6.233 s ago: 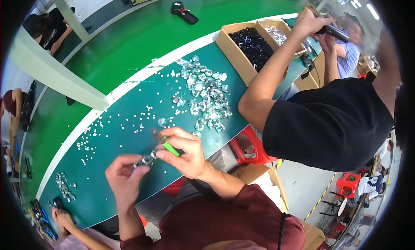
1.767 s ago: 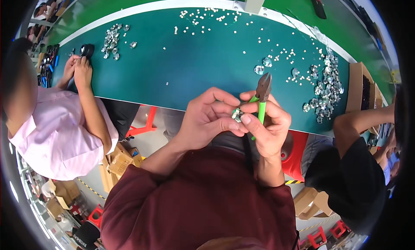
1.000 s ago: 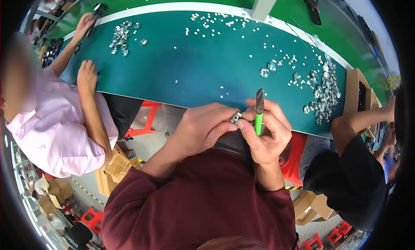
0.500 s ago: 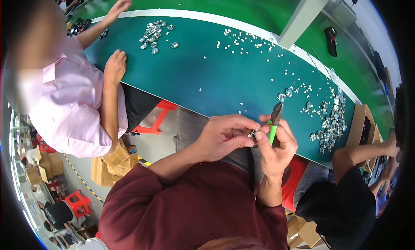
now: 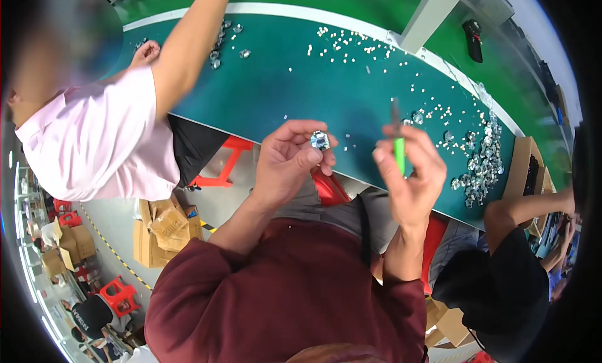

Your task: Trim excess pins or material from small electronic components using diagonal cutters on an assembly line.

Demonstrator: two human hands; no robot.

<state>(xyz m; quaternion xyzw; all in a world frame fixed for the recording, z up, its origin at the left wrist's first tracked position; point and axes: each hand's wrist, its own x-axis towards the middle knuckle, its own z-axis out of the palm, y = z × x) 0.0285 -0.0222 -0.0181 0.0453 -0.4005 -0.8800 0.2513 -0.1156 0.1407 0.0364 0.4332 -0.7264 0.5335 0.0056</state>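
Between the thumb and fingers of my left hand [image 5: 282, 162] is a small shiny round part [image 5: 320, 140], clear at the rim with a dark block at its middle. My right hand [image 5: 417, 175] grips green-handled pliers [image 5: 399, 151], jaws pointing away from me and blurred by motion. The two hands are apart, both over the near edge of the green table [image 5: 276, 93]. Past the pliers lie a couple of similar clear parts [image 5: 417, 117]. A larger pile of them [image 5: 483, 165] is to the right.
Many tiny white pieces [image 5: 345, 42] are scattered over the far and right table. A cardboard box [image 5: 519, 168] stands at the right end. A co-worker in a pink shirt [image 5: 113, 137] reaches across at left, near more clear parts [image 5: 216, 54]. Another person in black [image 5: 495, 281] works at right.
My hands have separated: the left has moved left and up with the part, the right away with the pliers. The white piece at the part no longer shows. The pink-shirted co-worker's arm has swung forward.
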